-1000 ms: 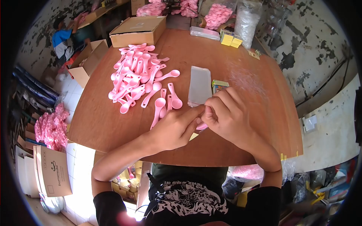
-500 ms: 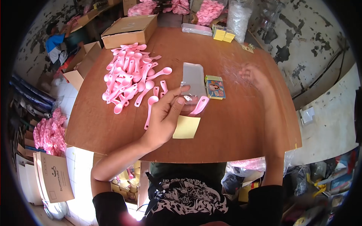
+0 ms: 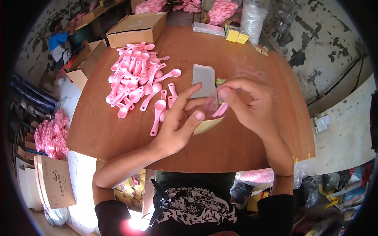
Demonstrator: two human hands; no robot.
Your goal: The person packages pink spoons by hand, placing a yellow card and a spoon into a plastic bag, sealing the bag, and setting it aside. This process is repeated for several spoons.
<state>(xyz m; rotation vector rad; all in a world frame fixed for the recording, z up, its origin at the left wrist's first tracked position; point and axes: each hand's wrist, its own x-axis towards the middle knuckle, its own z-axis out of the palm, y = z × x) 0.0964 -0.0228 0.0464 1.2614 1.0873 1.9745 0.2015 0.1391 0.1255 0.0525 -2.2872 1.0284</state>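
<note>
Your body is close to the near edge of the worktop, so both hands can work with bent arms. Your left hand has its grip spread, the thumb well away from the fingers. Those fingers go behind the bag, maybe to steady it, but I cannot tell if they touch it. Your right hand is pinching the bag with its thumb and finger, which looks like a good way to hold thin, floppy stuff. The pink spoon is up off the worktop, between your hands, and it seems to be in the bag. A bent yellow card is just below it; I cannot tell if that is in the bag too.

Some loose spoons lie just beside your left hand, likely so they are quick to get. Past your hands, the clear stack lies flat in the middle, where both can reach. The pack is just beside it, mostly hidden by your right hand. The big heap of spoons is on your left. At the far end, the carton and yellow blocks sit back, perhaps to leave you room.
</note>
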